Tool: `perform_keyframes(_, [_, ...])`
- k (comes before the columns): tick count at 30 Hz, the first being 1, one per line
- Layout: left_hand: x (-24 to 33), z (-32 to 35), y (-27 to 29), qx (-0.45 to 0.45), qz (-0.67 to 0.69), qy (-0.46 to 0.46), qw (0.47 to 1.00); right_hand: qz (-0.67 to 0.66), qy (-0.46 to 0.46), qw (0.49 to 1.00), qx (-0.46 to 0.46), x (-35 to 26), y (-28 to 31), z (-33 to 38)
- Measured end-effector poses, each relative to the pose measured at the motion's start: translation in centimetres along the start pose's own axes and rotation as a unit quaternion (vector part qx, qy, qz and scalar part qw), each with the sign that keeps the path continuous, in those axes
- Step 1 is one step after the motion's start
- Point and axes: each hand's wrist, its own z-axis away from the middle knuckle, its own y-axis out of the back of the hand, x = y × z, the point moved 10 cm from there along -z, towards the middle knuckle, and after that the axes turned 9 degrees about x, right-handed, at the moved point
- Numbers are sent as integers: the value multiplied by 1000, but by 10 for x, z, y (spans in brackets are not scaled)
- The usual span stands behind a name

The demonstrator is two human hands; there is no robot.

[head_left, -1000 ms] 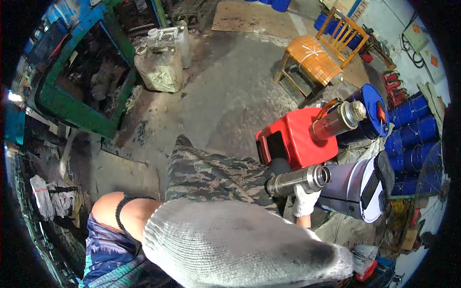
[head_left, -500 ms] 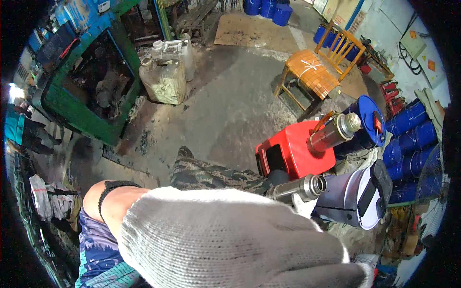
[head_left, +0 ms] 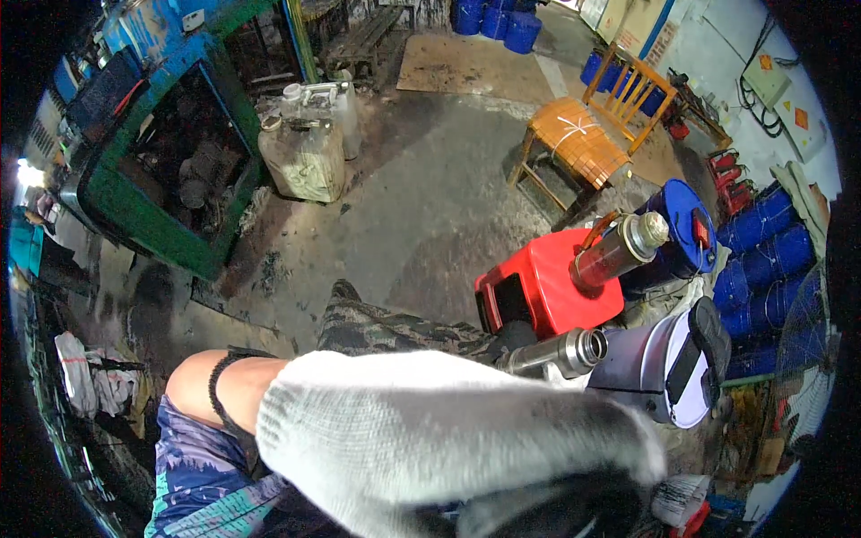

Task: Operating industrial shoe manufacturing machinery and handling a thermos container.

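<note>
My left hand, in a white knitted glove, is raised very close to the camera and fills much of the lower middle. A black braided band circles the bare wrist. The fingers reach right and curl over a dark, blurred thing at the lower edge, whose kind I cannot make out. My right hand is not in view. Beyond the glove, an uncapped steel thermos tilts toward the right. Nearby, a red plastic stool bears a larger vacuum flask with a pale stopper.
A white lidded bucket and blue drums are at the right. Behind the stool is a wooden chair. Plastic jerrycans stand beside a green machine frame. My camouflage trouser leg stretches across the middle.
My left hand has turned and its fingers have curled more, baring the dark thing beneath. The wrist has shifted slightly right. The view has moved a little; the surroundings stay put.
</note>
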Motion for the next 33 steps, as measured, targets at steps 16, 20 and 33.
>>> perform_keyframes(16, [-63,57,35,38,-122,185,974,32,35,999,-24,-12,-15,-4])
perform_keyframes(20, [-51,51,33,25,-103,203,974,104,53,993,-28,-13,-10,-4])
perform_keyframes(33, [14,39,8,-97,-12,76,992,-46,-29,999,-9,-15,-3,12])
